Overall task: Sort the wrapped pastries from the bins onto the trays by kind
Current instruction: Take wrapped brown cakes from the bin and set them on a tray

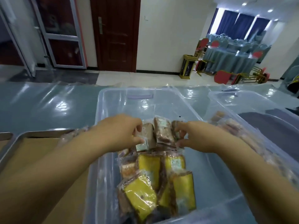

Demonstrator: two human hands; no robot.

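Our left fingers are curled and pinched on a brown wrapped pastry, thumb below and the other fingertips above its clear wrapper, so the left hand is grasping it. Our right fingers are bent around another brown pastry just beside the first; the right hand looks closed on its wrapper, though the blur hides exactly how the thumb sits. Between the two hands a third brown pastry stands tilted, touching both neighbours. All three lie in the middle of a clear plastic bin, which sits in front of us on a table under glossy plastic sheeting. Nearer to us in the same bin lies a heap of yellow pastries in clear wrappers, mixed with a few browner ones, overlapping each other. Our forearms reach in over the bin's left and right walls. To the left, just beside the bin, stands a metal tray lined with brown paper, and a few wrapped pastries rest at its far right corner. To the right, a second clear bin holds pale pinkish wrapped pastries along its left side. Beyond the table we see a dark wooden door.
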